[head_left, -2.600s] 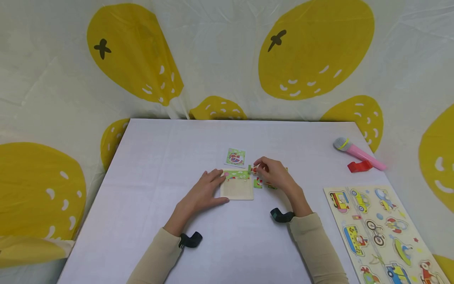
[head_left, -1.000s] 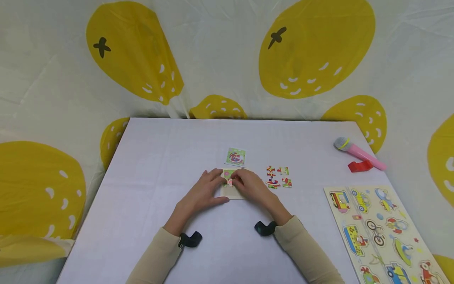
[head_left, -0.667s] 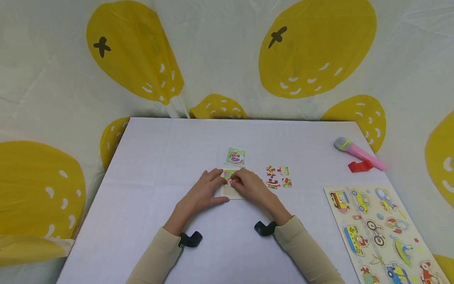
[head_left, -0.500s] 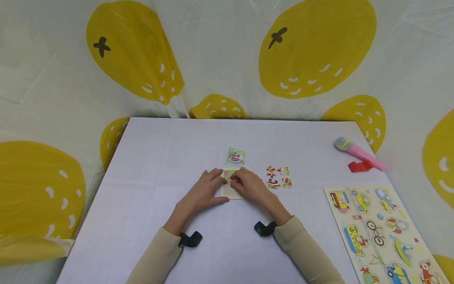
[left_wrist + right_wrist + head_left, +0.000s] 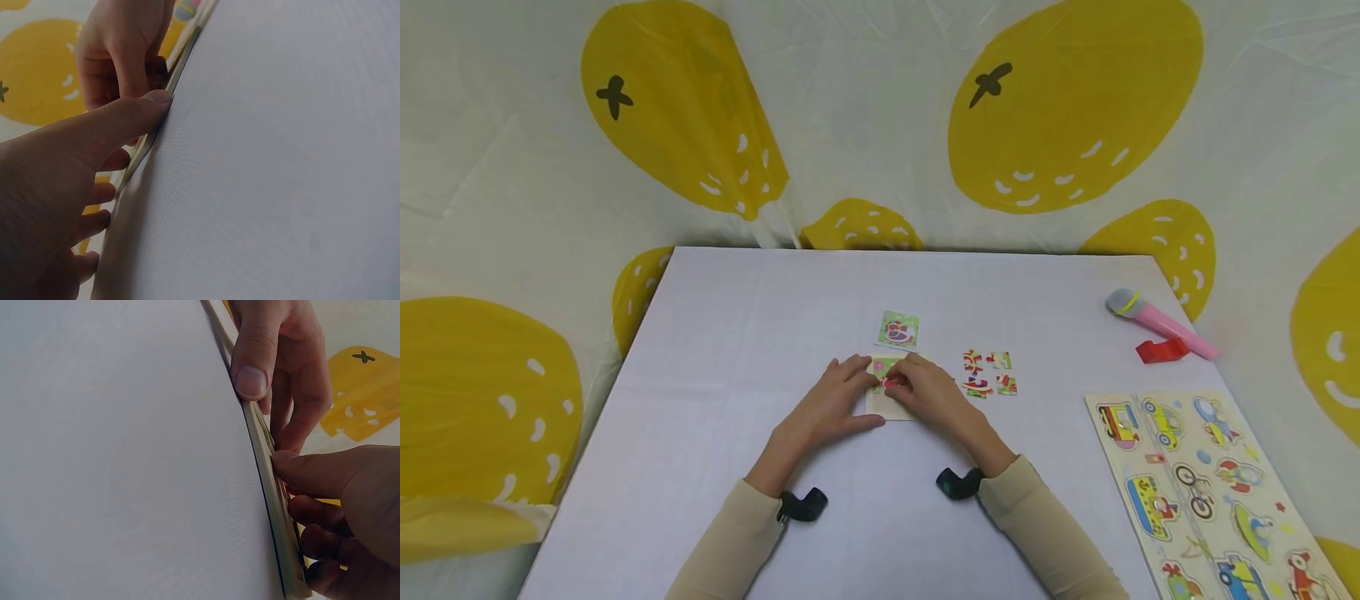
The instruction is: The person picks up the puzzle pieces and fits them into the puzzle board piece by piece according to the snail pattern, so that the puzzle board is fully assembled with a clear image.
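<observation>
A small square wooden puzzle board (image 5: 887,410) lies between the hands in the head view, its upper strip covered with green pieces (image 5: 880,366). My left hand (image 5: 827,404) rests at its left side with fingers extended, the thumb touching the near edge (image 5: 164,125). My right hand (image 5: 936,396) pinches a small red-and-white puzzle piece (image 5: 889,384) over the board, just below the green strip. Fingers hide part of this piece. In the right wrist view, the right thumb and fingertips (image 5: 286,457) meet at the board's edge (image 5: 261,440); the piece is barely visible there.
Several loose puzzle pieces (image 5: 977,387) lie right of the board. A square picture card (image 5: 899,330) lies behind it. Farther right are a pink toy microphone (image 5: 1165,327), a red strip (image 5: 1162,351) and a large vehicle puzzle board (image 5: 1210,492) on the white table (image 5: 760,317).
My right hand has picked a piece from the group on the right and brought it left onto the board. Over the last second it shifts only slightly there. The left hand stays put.
</observation>
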A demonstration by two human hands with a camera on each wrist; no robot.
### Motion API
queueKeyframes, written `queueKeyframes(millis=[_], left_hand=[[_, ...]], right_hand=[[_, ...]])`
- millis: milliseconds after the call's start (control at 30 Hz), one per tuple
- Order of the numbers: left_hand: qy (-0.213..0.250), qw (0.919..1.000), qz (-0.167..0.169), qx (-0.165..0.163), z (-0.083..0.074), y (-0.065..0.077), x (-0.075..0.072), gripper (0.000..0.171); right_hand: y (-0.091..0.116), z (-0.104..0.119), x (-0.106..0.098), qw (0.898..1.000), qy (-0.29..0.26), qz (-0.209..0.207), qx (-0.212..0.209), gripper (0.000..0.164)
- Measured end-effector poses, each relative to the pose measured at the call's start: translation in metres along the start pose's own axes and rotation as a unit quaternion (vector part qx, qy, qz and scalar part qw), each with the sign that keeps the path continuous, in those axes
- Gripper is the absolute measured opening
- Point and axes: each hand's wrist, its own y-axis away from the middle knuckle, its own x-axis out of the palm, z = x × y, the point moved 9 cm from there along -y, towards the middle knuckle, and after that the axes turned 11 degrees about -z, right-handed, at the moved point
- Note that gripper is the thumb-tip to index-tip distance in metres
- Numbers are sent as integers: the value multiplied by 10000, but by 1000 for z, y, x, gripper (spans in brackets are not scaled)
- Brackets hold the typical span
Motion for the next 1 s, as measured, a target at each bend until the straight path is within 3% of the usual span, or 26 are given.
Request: queueKeyframes(millis=[600, 1000], left_hand=[[17, 10000, 82, -54, 1, 0, 1, 56], [-6, 9999, 117, -80, 3, 0, 4, 58]], right_hand=[[0, -2, 1, 9999, 11, 89, 83, 24], [-4, -13, -15, 9998, -188, -10, 57, 34]])
